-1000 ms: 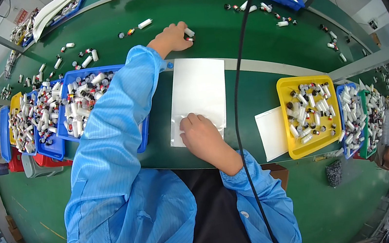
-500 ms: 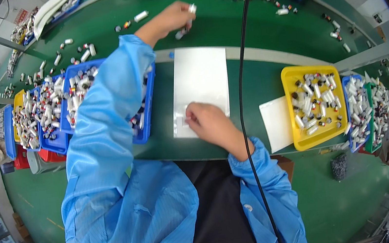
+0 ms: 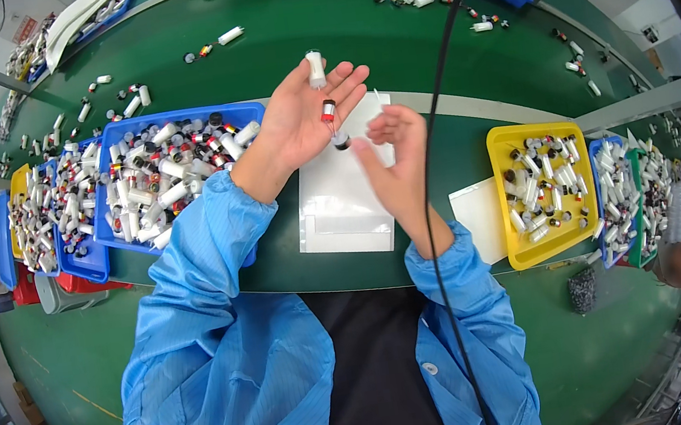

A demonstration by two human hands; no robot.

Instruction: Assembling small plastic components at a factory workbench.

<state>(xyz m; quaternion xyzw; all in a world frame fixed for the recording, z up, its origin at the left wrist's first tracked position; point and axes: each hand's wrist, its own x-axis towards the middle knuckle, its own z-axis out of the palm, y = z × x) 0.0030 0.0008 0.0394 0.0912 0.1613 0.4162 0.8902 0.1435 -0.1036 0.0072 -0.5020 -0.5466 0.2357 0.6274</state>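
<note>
My left hand point(image 3: 298, 119) is turned palm up over the white sheet point(image 3: 331, 205), fingers spread. A small white cylinder point(image 3: 316, 69) stands between its thumb and fingers. A small red, white and black piece point(image 3: 328, 111) lies on its fingers, and a dark-capped clear piece point(image 3: 340, 139) is at its lower edge. Just right of it is my right hand point(image 3: 397, 153), its thumb stretched toward the dark-capped piece and its other fingers loosely bent, with nothing visible gripped. A thin white sliver point(image 3: 378, 98) shows by its fingertips; whether they touch is unclear.
At left, blue trays point(image 3: 100, 192) hold heaped cylinders and caps. A yellow tray point(image 3: 501, 200) of similar parts stands at right, beside a white paper point(image 3: 479, 216). Loose parts point(image 3: 231, 35) lie along the far green bench. A black cable point(image 3: 433, 200) hangs across the view.
My left hand has drawn back from the far bench, turning palm up with the pieces. My right hand has lifted off the white sheet and moved up and right beside it.
</note>
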